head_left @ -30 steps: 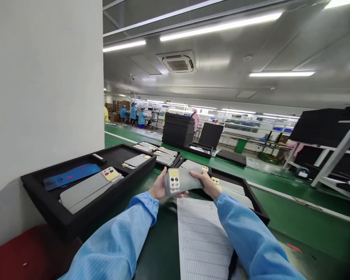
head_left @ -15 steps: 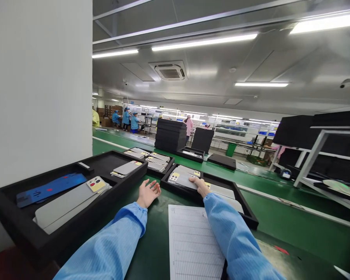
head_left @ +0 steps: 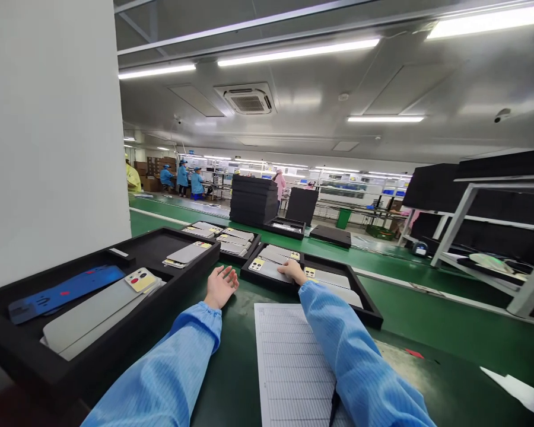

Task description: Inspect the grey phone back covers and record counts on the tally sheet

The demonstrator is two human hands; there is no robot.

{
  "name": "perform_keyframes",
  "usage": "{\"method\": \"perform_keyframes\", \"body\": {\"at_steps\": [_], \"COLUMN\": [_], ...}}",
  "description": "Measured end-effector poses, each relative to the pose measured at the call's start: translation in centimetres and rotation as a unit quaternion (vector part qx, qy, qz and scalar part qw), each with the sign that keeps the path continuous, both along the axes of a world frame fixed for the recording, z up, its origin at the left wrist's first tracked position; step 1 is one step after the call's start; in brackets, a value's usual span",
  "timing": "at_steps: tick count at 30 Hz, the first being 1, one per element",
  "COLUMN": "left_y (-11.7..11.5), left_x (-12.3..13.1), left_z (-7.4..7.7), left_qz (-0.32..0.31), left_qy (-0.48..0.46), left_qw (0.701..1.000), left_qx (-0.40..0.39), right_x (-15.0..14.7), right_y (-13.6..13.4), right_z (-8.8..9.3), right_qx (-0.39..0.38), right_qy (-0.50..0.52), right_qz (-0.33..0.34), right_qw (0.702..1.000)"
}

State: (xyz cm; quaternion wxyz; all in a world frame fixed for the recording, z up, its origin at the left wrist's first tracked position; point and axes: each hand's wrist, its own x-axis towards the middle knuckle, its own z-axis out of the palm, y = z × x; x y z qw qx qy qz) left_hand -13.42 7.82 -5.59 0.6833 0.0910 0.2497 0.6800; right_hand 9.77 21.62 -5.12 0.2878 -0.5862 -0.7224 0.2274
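The right hand (head_left: pixel 293 272) covers part of a gray phone back (head_left: pixel 269 270), and I can't tell if it pinches that or just touches it. The right sleeve (head_left: pixel 353 347) hides some of the lined paper (head_left: pixel 285 356) and black pen (head_left: pixel 334 406), the small print is too tiny to read, and the bottom edge cuts off the paper and the left sleeve (head_left: pixel 173 362). The left edge chops a bit off the big black tray (head_left: pixel 48 379), the white wall (head_left: pixel 48 148) hides part of a person in yellow (head_left: pixel 134 178), and the workers in blue (head_left: pixel 197 184) are too small to show what they hold.
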Motion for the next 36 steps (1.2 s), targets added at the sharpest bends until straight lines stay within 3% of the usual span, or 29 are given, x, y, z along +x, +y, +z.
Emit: {"method": "perform_keyframes", "body": {"at_steps": [5, 15, 24, 28, 31, 33, 36], "left_y": [0.2, 0.0, -0.1, -0.3, -0.3, -0.2, 0.0], "left_x": [0.0, 0.6, 0.8, 0.9, 1.3, 1.7, 2.4], "left_z": [-0.3, -0.3, -0.6, -0.5, -0.7, -0.9, -1.2], "left_qz": [0.010, 0.011, 0.021, 0.029, 0.036, 0.044, 0.042], "left_qy": [0.008, 0.012, 0.020, 0.035, 0.060, 0.085, 0.134], "left_qw": [1.000, 1.000, 0.999, 0.999, 0.997, 0.995, 0.988], "left_qx": [-0.005, 0.020, 0.016, 0.020, 0.027, 0.036, 0.058], "right_x": [0.5, 0.6, 1.1, 3.7, 7.9, 11.1, 15.3], "right_y": [-0.4, -2.4, -2.3, -1.3, -0.7, -0.8, -1.5], "right_z": [1.3, 0.8, 1.1, 3.7, 5.6, 6.0, 5.0], "right_qx": [-0.027, 0.004, 0.016, 0.015, 0.026, 0.023, 0.007], "right_qy": [-0.080, -0.116, -0.110, -0.104, -0.092, -0.084, -0.069], "right_qz": [0.015, 0.179, 0.210, 0.178, 0.093, 0.033, -0.030], "right_qw": [0.996, 0.977, 0.971, 0.978, 0.991, 0.996, 0.997]}}
